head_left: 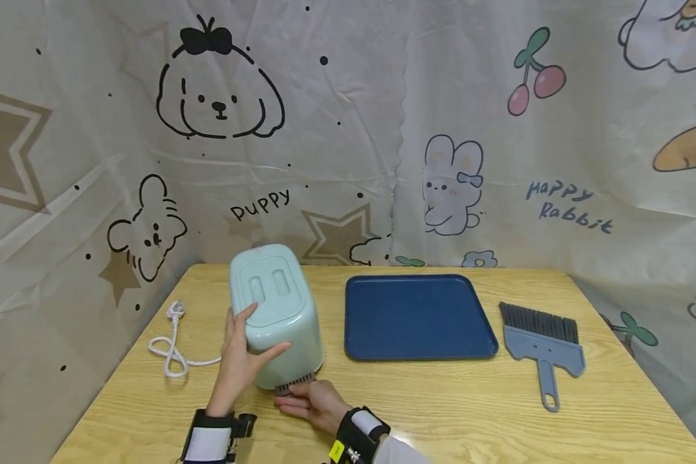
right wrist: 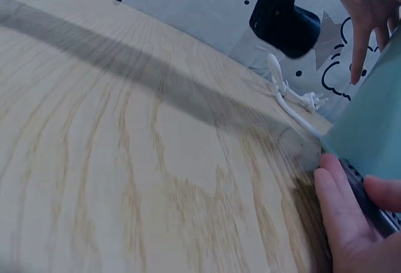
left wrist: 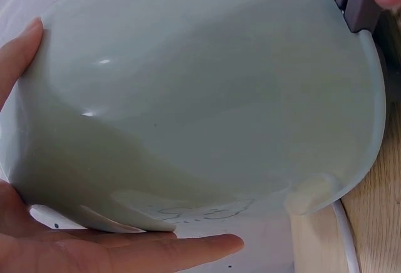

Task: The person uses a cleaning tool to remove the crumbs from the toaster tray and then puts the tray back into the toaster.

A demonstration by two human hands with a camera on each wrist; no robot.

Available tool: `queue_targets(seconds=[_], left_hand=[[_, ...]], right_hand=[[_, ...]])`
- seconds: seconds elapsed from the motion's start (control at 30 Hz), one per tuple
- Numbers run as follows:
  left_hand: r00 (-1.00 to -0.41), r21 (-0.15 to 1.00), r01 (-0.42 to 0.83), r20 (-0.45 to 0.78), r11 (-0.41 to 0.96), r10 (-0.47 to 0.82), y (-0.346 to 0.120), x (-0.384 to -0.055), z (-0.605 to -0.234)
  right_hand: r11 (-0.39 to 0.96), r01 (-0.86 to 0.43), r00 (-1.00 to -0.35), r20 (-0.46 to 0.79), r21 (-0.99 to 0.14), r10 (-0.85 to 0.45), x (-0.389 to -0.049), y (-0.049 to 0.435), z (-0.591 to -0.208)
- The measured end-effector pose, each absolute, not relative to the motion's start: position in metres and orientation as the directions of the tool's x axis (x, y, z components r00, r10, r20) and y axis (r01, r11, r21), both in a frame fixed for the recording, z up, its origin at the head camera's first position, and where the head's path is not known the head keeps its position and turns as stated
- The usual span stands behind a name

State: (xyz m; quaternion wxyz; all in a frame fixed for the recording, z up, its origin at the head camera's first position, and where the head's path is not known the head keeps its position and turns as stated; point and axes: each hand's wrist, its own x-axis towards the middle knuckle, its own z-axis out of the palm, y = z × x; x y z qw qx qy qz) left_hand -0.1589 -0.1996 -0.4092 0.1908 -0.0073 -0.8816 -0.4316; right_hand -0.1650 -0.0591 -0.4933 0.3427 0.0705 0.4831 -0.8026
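A mint-green toaster (head_left: 292, 345) with a lid (head_left: 275, 283) over its top is on the left part of the table. My left hand (head_left: 240, 354) grips its near end, thumb across the end face and fingers along the left side. At the foot of that end is a grey-brown slotted crumb tray (head_left: 296, 385), partly covered by fingers. My right hand (head_left: 319, 403) pinches this tray, with the thumb above and the fingers beneath, as the right wrist view shows. In the left wrist view the toaster's pale wall (left wrist: 200, 110) fills most of the picture.
A white power cord (head_left: 174, 351) with its plug (head_left: 175, 309) lies looped left of the toaster. To the right is a dark blue tray (head_left: 417, 316), then a grey-blue brush (head_left: 542, 345) near the right edge. A printed cloth (head_left: 348, 129) hangs behind the wooden table (head_left: 441, 412).
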Motion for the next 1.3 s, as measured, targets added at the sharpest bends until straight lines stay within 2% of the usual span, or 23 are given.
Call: queue_targets(seconds=[0.47,1.3], left_hand=[[-0.938,0.756,0.133,0.304,0.642,-0.164,-0.204,-0.162,-0.403],[-0.940,0.752,0.139,0.305,0.644,-0.154,-0.198,-0.161,-0.408]], right_hand=[[-0.273,0.653,-0.701,-0.427,-0.706,-0.572,-0.161,-0.046,-0.490],[-0.253,0.682,-0.674,-0.454,-0.687,-0.583,-0.147,-0.022,-0.489]])
